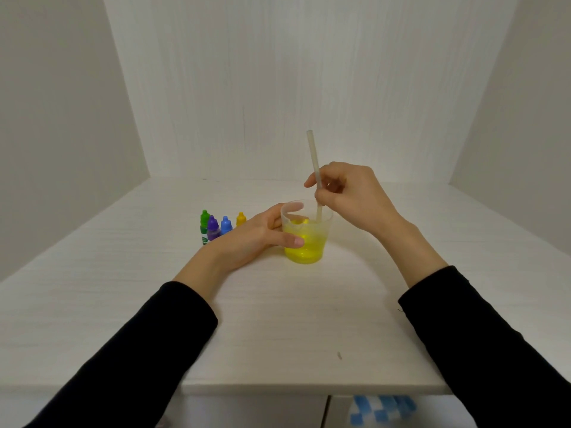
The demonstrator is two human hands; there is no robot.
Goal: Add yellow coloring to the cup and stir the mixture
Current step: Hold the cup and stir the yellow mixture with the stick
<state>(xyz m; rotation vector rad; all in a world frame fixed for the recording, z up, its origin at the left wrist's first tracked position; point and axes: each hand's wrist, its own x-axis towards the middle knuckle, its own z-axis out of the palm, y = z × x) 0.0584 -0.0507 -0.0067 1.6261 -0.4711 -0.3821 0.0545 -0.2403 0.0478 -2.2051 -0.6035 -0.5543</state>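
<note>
Left hand [262,234] grips clear plastic cup of yellow liquid [306,239], frame centre; right hand [346,193] fingers pinch pale stirring stick [313,168]. Stir gently, keep cup steadied, avoid splashing.

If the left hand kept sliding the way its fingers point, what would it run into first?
The left hand already grips the cup of yellow liquid, so it would push that cup first, probably toward the right hand holding the straw.

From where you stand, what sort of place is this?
Probably a small home or craft workspace: a pale wood-grain table boxed in by plain panel walls, a row of coloured dropper bottles, and a clear cup of yellow liquid being stirred with a straw.
</note>
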